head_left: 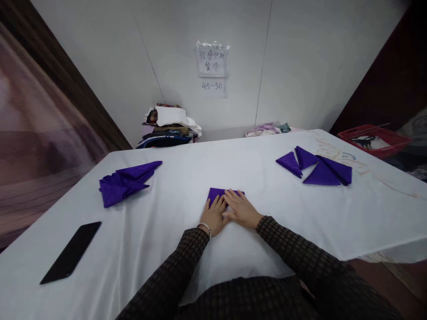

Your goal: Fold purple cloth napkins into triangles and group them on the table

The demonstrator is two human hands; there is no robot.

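Observation:
A folded purple napkin lies on the white tablecloth in front of me, partly covered by both hands. My left hand rests flat on its near left part, fingers stretched out. Beside it, my right hand presses on the right part with extended fingers, its thumb close to or touching the left hand. Several purple napkins folded into triangles lie at the right. On the left sits a looser bunch of purple napkins with pointed ends.
A black phone-like slab lies at the table's left. Behind the table stand a stack of folded clothes and a smaller cloth pile. A red basket is beyond the right edge. Handwritten paper signs hang on the wall.

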